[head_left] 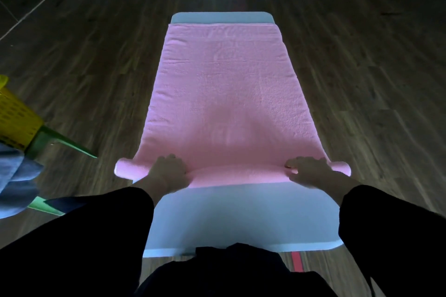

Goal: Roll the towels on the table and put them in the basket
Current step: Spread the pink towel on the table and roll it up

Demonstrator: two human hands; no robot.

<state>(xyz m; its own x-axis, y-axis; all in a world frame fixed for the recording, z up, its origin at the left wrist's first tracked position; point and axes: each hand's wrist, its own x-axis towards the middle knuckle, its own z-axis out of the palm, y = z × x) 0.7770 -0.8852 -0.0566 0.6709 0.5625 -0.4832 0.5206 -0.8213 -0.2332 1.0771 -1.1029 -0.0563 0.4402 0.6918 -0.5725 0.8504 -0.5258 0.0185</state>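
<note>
1. A pink towel (222, 79) lies flat along the white table (241, 214), reaching almost to the far edge.
2. Its near end is wound into a rolled end (236, 175) that runs across the table and sticks out past both sides.
3. The left hand (169, 172) sits on the roll left of the middle, with its fingers curled over the roll.
4. The right hand (310, 172) grips the roll near its right end in the same way.
5. The yellow basket (14, 116) stands off to the left on a green stand (62, 140), apart from the table.
6. A blue-grey cloth (17, 176) hangs just below the basket, above the dark wooden floor (362, 67).
</note>
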